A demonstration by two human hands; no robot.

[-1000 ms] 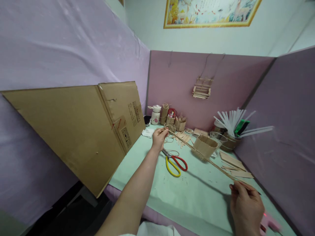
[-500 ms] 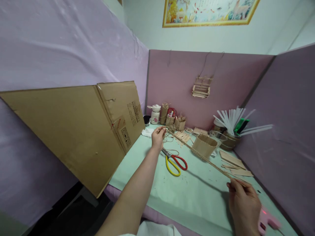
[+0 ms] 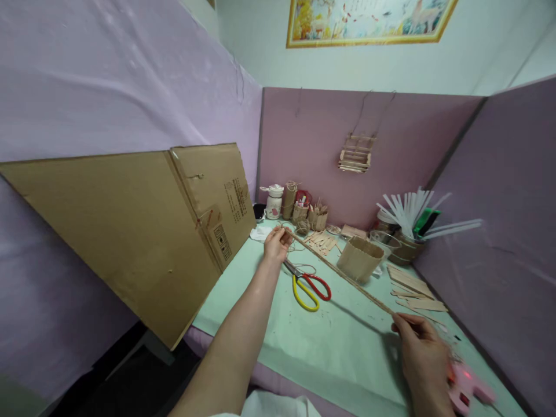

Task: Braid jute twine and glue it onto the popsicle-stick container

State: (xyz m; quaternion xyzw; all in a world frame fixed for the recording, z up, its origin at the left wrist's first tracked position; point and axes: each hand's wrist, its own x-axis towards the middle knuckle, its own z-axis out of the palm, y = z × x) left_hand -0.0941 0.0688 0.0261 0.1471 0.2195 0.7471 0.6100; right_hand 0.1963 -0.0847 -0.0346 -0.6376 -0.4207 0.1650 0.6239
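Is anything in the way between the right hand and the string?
Nothing that I can see: the right hand already pinches the string, and the left hand pinches it too. The scissors lie on the table, not between hand and string.

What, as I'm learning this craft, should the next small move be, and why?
Perhaps bring the twine toward the tan box: the left hand and right hand hold it stretched straight between them, and the box stands just beyond it.
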